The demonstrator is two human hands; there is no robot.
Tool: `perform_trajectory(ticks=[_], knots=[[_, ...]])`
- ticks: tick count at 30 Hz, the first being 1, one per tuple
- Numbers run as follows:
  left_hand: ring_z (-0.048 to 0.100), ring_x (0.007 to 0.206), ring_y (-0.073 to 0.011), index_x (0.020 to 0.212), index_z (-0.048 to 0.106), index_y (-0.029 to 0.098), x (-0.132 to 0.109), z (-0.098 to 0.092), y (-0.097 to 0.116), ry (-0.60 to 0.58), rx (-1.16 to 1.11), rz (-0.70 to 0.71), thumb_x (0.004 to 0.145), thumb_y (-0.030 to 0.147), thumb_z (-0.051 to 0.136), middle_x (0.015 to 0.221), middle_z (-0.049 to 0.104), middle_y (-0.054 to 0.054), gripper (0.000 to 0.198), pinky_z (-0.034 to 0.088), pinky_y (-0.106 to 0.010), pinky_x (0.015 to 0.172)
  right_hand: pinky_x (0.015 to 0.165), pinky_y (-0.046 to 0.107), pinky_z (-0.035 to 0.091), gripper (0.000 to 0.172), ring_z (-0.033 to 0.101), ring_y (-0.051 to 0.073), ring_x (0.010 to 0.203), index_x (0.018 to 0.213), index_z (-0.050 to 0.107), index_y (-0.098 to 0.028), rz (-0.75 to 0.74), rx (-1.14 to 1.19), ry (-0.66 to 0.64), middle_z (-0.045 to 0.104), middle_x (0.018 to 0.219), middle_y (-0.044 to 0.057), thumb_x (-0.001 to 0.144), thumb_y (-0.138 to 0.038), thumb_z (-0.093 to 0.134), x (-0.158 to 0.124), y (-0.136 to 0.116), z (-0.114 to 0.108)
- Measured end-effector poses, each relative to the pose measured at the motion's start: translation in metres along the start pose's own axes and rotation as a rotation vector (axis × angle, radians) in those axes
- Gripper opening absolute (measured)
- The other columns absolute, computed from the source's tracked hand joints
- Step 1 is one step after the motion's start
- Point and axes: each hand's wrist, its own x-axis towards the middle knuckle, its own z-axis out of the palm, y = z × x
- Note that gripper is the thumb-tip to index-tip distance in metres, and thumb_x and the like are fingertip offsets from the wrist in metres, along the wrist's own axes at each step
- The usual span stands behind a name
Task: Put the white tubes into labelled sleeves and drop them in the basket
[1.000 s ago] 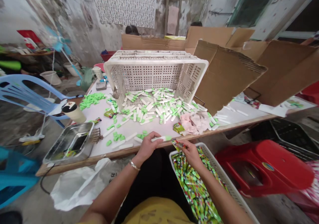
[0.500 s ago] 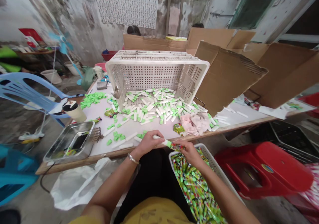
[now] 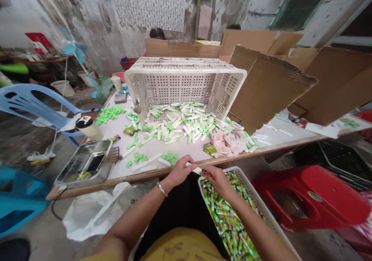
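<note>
Over the table's front edge, my left hand (image 3: 182,171) is closed on a white plastic tube (image 3: 197,170), its fingers pinching one end. My right hand (image 3: 218,179) is closed at the tube's other end, where a bit of printed, colourful wrapper shows by the fingers. Most of the tube is hidden by the hands. Under my right forearm stands a pale basket (image 3: 255,199) full of tubes in green printed wrappers (image 3: 229,214). On the table ahead lie a heap of white tubes with green caps (image 3: 188,123) and several loose green caps (image 3: 171,158).
A white perforated crate (image 3: 186,69) lies on its side around the heap. Pink cloth (image 3: 229,143) is at the table edge, cardboard (image 3: 270,86) behind it. A metal tray (image 3: 84,164) is at left, a red stool (image 3: 314,199) at right. People's heads show behind the cardboard.
My hands have drawn closer together, and less of the tube shows between them. Its green end and much of the wrapper are now covered by my right hand. The view has shifted slightly.
</note>
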Motion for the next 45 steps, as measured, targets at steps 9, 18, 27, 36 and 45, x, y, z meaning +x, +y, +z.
perform_trajectory(ticks=[9, 18, 27, 36, 45], knots=[[0.042, 0.054, -0.0101, 0.069, 0.054, 0.017, -0.003, 0.02, -0.006, 0.175, -0.045, -0.043, 0.073, 0.032, 0.054, 0.06, 0.047, 0.003, 0.016, 0.033, -0.02, 0.052, 0.082, 0.037, 0.044, 0.041, 0.057, 0.022, 0.095, 0.115, 0.054, -0.019, -0.16, -0.484, 0.019, 0.064, 0.103, 0.01, 0.079, -0.007, 0.041, -0.002, -0.005, -0.002], [0.044, 0.059, -0.0106, 0.071, 0.054, 0.017, -0.006, 0.029, -0.006, 0.175, -0.03, 0.004, 0.076, 0.031, 0.052, 0.065, 0.049, 0.002, 0.015, 0.036, -0.021, 0.057, 0.079, 0.039, 0.04, 0.031, 0.055, 0.024, 0.088, 0.11, 0.055, -0.014, -0.234, -0.719, 0.064, 0.064, 0.093, 0.012, 0.084, -0.01, 0.04, -0.006, -0.005, -0.002], [0.043, 0.05, -0.007, 0.085, 0.048, 0.018, 0.002, 0.038, -0.01, 0.33, -0.386, -0.085, 0.077, 0.037, 0.051, 0.062, 0.046, 0.005, 0.021, 0.037, -0.019, 0.049, 0.086, 0.043, 0.037, 0.031, 0.051, 0.023, 0.097, 0.108, 0.056, -0.02, -0.148, -0.306, 0.601, 0.059, 0.099, 0.011, 0.086, -0.018, 0.035, -0.019, -0.014, 0.015], [0.043, 0.049, -0.0068, 0.088, 0.049, 0.018, -0.009, 0.038, 0.0, 0.242, -0.586, -0.092, 0.076, 0.039, 0.054, 0.056, 0.046, 0.005, 0.025, 0.034, -0.019, 0.05, 0.042, 0.021, 0.024, 0.03, 0.028, 0.006, 0.044, 0.083, 0.06, -0.016, 0.351, 0.924, 0.759, 0.033, 0.052, -0.008, 0.069, -0.042, 0.064, 0.011, -0.007, 0.038], [0.034, 0.045, -0.0063, 0.085, 0.047, 0.018, -0.015, 0.051, 0.002, 0.243, -0.619, -0.065, 0.08, 0.042, 0.048, 0.048, 0.037, 0.008, 0.025, 0.026, -0.019, 0.047, 0.042, 0.021, 0.024, 0.031, 0.027, 0.006, 0.045, 0.082, 0.062, -0.015, 0.288, 1.089, 0.731, 0.028, 0.051, -0.009, 0.07, -0.043, 0.063, 0.024, -0.021, 0.044]])
